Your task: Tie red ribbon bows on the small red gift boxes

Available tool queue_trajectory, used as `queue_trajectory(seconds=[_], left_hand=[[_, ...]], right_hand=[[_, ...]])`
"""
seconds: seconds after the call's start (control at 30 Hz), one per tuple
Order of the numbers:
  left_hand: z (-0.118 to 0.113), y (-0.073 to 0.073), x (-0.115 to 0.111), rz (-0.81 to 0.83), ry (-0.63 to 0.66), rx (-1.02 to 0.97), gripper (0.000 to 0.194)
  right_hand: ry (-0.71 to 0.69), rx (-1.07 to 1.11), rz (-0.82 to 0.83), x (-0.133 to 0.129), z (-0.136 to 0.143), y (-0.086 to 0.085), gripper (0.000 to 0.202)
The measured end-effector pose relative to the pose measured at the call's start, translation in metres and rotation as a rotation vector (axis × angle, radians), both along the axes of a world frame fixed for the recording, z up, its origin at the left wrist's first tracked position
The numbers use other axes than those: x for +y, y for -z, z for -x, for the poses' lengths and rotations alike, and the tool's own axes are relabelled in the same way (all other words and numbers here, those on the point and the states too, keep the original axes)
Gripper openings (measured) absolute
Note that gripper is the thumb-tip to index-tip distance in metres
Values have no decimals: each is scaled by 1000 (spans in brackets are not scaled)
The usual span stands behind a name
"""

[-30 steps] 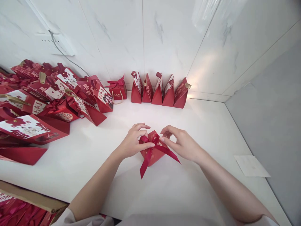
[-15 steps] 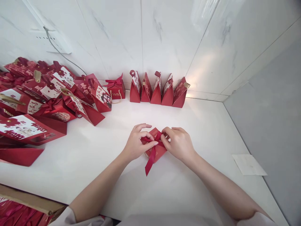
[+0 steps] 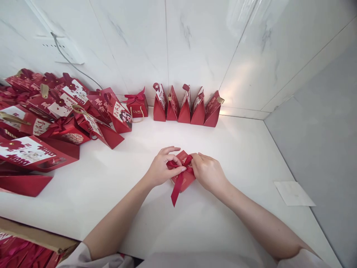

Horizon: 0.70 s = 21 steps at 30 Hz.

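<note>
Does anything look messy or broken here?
Yes, messy: the red boxes on the left are crowded at different angles, while five pointed boxes stand in a tidy row by the wall. A white paper lies alone at the right edge of the table. Nothing looks spilled or broken.

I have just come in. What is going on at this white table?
A person is handling the red ribbon on a small red box. The left hand pinches it over the box's middle; the right hand grips it at the right side. One tail points toward the person. Five peaked boxes stand side by side near the wall.
</note>
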State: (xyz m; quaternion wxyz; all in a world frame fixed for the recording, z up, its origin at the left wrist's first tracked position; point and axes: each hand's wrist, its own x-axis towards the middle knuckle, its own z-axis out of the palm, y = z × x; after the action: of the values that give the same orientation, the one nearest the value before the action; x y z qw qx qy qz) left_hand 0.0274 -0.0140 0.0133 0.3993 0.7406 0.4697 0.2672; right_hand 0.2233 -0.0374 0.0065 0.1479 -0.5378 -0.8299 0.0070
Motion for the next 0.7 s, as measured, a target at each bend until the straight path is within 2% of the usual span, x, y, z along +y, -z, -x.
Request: queue_trajectory(seconds=[0.1,0.2,0.27,0.33,0.43,0.57,0.7], left_hand=[[8,-2,3,88,84,-87,20],[19,-4,8,173,190,-208,19],[24,-5,12,204,218,-239,20],[26,-4,14,226,215,-253,25],[24,-2,14,253,174,-291,33],[18,0,12,237,112,-274,39],[15,1,9,150,75,-217,39]], right_hand=[[28,78,151,1,-4,-11,28],[44,264,277,1,-10,-19,30],[-14,415,312,1,-13,-21,36],[-131,557,345,4,-14,-21,37],[-226,757,481,10,-15,-16,22],[-136,929,632,16,-13,-9,14],[-109,861,566,13,-9,-6,12]])
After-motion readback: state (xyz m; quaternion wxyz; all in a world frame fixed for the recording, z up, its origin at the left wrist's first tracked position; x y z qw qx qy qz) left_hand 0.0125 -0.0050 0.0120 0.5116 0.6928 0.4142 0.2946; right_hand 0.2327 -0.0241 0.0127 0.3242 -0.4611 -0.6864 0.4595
